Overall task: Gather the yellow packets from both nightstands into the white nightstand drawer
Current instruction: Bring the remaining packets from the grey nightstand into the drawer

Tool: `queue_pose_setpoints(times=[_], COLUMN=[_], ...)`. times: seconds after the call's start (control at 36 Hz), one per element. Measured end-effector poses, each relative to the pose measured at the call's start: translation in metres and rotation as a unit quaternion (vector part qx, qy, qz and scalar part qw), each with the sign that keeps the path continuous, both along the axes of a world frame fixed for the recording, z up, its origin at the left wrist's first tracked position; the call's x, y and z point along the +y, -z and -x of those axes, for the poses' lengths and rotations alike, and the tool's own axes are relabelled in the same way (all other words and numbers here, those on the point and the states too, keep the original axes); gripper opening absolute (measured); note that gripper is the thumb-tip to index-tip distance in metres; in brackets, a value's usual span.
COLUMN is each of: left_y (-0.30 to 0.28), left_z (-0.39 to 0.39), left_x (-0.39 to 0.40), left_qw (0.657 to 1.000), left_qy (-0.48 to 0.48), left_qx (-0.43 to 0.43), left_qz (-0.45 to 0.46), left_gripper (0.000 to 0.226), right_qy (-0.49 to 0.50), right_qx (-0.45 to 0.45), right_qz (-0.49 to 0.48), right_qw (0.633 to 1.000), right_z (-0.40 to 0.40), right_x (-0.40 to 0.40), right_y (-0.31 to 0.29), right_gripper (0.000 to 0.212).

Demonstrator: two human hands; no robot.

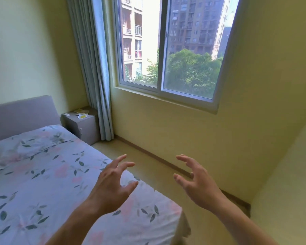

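Left hand (111, 188) and right hand (196, 183) hovering over bed (42, 183) edge, each grip spread and holding nothing, yellow packets (82, 115) lying on grey nightstand (81, 127) beside curtain (95, 71)

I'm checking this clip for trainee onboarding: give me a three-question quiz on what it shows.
1. True or false: the left hand holds a yellow packet.
2. Where does the grey nightstand stand? A) between the bed's headboard and the curtain B) under the window's middle C) at the foot of the bed
3. Fill in: both hands hang open above the bed and floor, the right hand holding ____.

Key: 1 false; 2 A; 3 nothing.
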State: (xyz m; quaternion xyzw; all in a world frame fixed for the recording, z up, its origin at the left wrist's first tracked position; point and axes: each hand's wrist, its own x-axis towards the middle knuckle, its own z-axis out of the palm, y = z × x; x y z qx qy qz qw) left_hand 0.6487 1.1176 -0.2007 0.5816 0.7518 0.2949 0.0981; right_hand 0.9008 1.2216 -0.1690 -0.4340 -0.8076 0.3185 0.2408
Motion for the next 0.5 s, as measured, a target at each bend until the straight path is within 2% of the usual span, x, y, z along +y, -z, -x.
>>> queue_pose_setpoints(times=[0.31, 0.5], left_y=[0.013, 0.032], left_z=[-0.003, 0.003], left_x=[0.113, 0.246], left_qw=[0.993, 0.986], left_qy=[-0.117, -0.161], left_qx=[0.006, -0.029], left_qz=[0.017, 0.010], left_gripper=[0.051, 0.052], right_qy=[-0.084, -0.110], right_qx=[0.024, 0.018], right_qz=[0.004, -0.018], right_qw=[0.996, 0.994], right_z=[-0.003, 0.002], right_x=[0.184, 0.324], right_y=[0.002, 0.008], right_gripper=[0.057, 0.056])
